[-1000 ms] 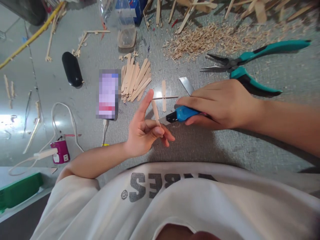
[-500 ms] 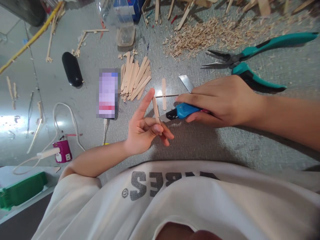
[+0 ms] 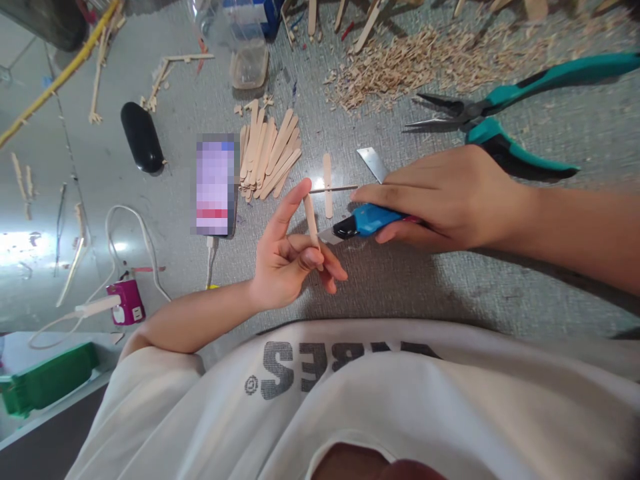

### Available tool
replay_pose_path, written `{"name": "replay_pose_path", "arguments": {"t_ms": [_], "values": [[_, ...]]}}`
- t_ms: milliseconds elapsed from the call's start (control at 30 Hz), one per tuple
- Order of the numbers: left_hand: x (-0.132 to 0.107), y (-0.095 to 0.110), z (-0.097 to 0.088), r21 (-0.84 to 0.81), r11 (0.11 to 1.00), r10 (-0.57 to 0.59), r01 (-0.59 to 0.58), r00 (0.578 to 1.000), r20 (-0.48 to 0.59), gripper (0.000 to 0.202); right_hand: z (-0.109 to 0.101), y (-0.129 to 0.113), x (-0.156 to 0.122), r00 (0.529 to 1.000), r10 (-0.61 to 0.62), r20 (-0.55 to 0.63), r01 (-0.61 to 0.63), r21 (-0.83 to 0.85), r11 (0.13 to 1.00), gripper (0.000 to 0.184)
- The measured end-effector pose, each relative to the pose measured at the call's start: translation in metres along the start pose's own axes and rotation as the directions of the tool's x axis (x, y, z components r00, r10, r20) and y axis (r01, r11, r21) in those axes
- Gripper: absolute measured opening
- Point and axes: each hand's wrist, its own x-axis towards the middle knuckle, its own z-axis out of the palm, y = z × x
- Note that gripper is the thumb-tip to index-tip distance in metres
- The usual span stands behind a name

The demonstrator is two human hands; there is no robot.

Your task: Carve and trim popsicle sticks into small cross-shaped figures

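Left hand [image 3: 285, 267] pinches a wood stick [image 3: 311, 220] near its lower end, thumb against fingers. Index finger extended, tip at the stick's upper end; the remaining fingers spread loosely below. Stick leans a little, top toward the phone side, up in front of the person.

Right hand [image 3: 440, 200] has a firm grip on a blue cutter [image 3: 375, 220] with a black nose. Its blade points at the stick, tip right at the edge; from here I can't tell if it's biting or just beside.

Thin dark rod [image 3: 343, 189] spans from the left fingertip to the right index finger. Can't tell which hand supports it, if either. It crosses over a second stick [image 3: 328, 167] on the table [image 3: 390, 287]; contact between those two unclear.

Loose metal blade [image 3: 370, 162] just beyond the right knuckles, lower end hidden by the hand. Teal pliers [image 3: 480, 117] beyond that hand, jaws apart, pointing left. Heap of wood shavings [image 3: 400, 63] further back.

Left of the second stick: fanned pile of sticks [image 3: 270, 150], next to a phone [image 3: 215, 187] with a cable plugged in, screen blurred. Black case [image 3: 143, 137] past the phone, purple charger [image 3: 131, 301] near the left forearm.
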Motion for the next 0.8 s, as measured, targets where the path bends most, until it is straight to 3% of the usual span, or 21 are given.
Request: {"name": "replay_pose_path", "arguments": {"t_ms": [200,400,567,800], "values": [[0.0010,0.0004,0.0022,0.025,0.999,0.024,-0.024,1.000,-0.004,0.113,0.0004,0.0012,-0.0041,0.998,0.030,0.058,-0.032,0.034,0.999,0.053],[-0.0012,-0.0002,0.0021,0.102,0.994,-0.042,0.048,0.997,-0.065,0.111,-0.0011,-0.0007,-0.0046,0.990,0.079,0.117,-0.085,0.050,0.995,0.064],[-0.0014,0.0009,0.0013,0.135,0.989,-0.052,0.059,0.997,-0.053,0.109,-0.0008,0.0002,-0.0047,0.989,0.083,0.124,-0.089,0.038,0.995,0.066],[-0.0013,-0.0016,0.0001,0.080,0.997,0.003,0.001,0.999,-0.043,0.105,0.0008,-0.0046,-0.0029,0.981,0.137,0.138,-0.143,0.035,0.989,0.075]]}}
